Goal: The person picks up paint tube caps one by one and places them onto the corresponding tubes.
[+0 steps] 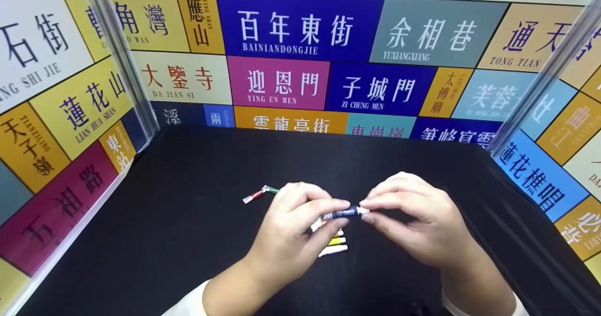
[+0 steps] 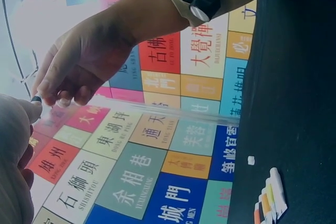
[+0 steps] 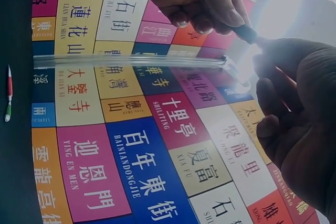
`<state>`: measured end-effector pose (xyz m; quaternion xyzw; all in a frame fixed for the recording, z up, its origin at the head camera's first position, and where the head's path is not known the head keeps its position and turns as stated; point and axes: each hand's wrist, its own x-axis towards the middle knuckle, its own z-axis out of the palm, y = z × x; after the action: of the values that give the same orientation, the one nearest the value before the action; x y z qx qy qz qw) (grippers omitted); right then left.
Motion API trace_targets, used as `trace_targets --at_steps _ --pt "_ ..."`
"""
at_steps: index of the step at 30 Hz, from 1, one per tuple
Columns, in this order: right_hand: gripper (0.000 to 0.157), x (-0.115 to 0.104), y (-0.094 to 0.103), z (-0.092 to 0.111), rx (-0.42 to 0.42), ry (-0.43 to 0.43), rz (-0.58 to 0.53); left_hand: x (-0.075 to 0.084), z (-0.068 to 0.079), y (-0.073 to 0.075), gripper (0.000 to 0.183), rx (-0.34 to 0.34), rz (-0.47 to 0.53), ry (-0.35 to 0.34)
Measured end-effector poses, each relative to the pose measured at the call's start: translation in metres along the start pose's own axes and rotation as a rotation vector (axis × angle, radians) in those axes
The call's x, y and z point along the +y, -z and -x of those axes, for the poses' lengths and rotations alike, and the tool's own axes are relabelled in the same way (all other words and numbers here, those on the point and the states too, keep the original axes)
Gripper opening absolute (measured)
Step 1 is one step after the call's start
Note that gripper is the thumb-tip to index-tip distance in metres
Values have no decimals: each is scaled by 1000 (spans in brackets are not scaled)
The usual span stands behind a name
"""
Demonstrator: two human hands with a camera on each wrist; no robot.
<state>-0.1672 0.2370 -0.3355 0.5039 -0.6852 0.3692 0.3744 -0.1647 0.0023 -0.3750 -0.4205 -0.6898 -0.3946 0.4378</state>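
My left hand (image 1: pixel 292 229) pinches a small dark blue paint tube (image 1: pixel 339 213) between thumb and fingers. At its right end, my right hand (image 1: pixel 418 219) pinches the white tip (image 1: pixel 363 211) with thumb and fingertips. Both hands are raised above the black table. Below the left hand lie a yellow tube (image 1: pixel 337 241) and a white tube (image 1: pixel 333 250), with others partly hidden behind the fingers. To the left of that hand, a red tube (image 1: pixel 253 196) lies end to end with a green tube (image 1: pixel 271 190).
A black cloth (image 1: pixel 188 241) covers the table. One small white piece (image 2: pixel 251 160) lies near the row of tubes in the left wrist view. Panels with colourful printed signs (image 1: pixel 300 29) stand behind and at both sides, with clear corner posts (image 1: pixel 124 57).
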Motion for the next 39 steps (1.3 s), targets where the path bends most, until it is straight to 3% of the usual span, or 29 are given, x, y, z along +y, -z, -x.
trace_targets --at_steps 12,22,28,34,39 --pt "6 3 0 7 -61 -87 63 0 1 -1 26 -8 -2 -7" --pt "14 8 0 9 -54 -65 24 2 1 -2 25 -4 6 3" --pt "16 6 2 8 -26 -98 15 2 2 -1 26 -14 3 29" --pt "20 0 -2 0 51 16 -93 1 3 1 25 -35 12 103" --pt "16 -2 -6 -7 52 111 -165 1 3 1 25 -28 20 108"
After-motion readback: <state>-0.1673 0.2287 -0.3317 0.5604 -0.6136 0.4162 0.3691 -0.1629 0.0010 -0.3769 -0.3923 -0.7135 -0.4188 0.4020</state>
